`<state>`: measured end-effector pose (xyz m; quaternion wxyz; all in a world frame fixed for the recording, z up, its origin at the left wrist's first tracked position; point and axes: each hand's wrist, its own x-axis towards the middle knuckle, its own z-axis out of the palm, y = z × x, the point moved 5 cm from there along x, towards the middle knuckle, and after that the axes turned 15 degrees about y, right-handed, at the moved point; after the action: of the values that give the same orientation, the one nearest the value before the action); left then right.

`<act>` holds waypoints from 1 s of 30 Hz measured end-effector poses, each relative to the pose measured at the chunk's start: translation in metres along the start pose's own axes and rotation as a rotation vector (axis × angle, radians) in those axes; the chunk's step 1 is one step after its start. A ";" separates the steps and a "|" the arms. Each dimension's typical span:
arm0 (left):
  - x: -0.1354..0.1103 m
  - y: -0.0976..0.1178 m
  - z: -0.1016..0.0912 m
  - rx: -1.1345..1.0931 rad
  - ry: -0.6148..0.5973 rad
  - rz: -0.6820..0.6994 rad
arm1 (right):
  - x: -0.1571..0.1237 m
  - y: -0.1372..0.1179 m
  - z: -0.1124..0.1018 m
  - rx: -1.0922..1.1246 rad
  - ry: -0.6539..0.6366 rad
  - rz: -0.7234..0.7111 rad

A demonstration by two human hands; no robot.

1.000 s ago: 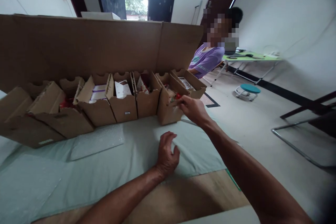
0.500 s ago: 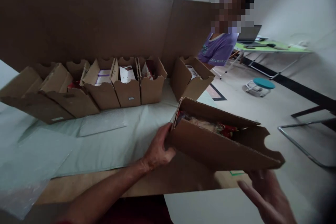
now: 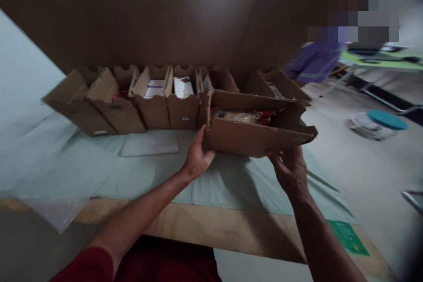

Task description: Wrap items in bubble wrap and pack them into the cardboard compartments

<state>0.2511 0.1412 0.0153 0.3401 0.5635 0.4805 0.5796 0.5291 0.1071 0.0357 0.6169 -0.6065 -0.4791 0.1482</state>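
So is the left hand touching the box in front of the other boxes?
Touching. The head view shows the left hand against the left end of the box, fingers up along its edge, no gap.

A round teal-seated stool (image 3: 387,120) stands at right, near a lime-topped folding table (image 3: 350,57) bearing a dark computer mouse (image 3: 412,59). A co-worker's purple shirt (image 3: 315,61) shows beside the tall cardboard panel (image 3: 158,22). A green card (image 3: 349,239) lies on bare wood (image 3: 198,224), near pale green cloth (image 3: 206,187).

Both hands (image 3: 197,157) (image 3: 293,171) partly hidden by the cardboard box (image 3: 241,139) (its contents (image 3: 243,117) a dim blur)
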 end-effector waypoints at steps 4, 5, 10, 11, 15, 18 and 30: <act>0.002 -0.011 -0.011 0.191 -0.064 -0.051 | -0.008 0.019 0.020 -0.125 -0.039 0.064; -0.005 -0.013 -0.019 0.233 -0.086 -0.045 | -0.016 0.023 0.016 -0.202 -0.038 0.071; -0.063 -0.007 -0.080 0.396 -0.251 0.051 | -0.063 0.023 -0.017 -0.512 0.012 0.120; -0.074 -0.006 -0.093 0.414 -0.279 0.051 | -0.071 0.018 -0.013 -0.546 -0.019 0.082; -0.105 0.002 -0.124 0.480 -0.327 0.105 | -0.090 -0.020 0.058 -0.413 -0.312 -0.244; -0.113 0.006 -0.126 0.537 -0.340 0.177 | -0.099 -0.051 0.142 -0.230 -0.510 -0.534; -0.128 0.003 -0.161 0.227 -0.074 0.140 | -0.103 -0.064 0.272 -0.123 -0.658 -0.358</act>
<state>0.1111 -0.0073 -0.0084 0.2504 0.6515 0.4895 0.5228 0.2425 0.1793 -0.0029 0.4085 -0.4691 -0.7582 0.1958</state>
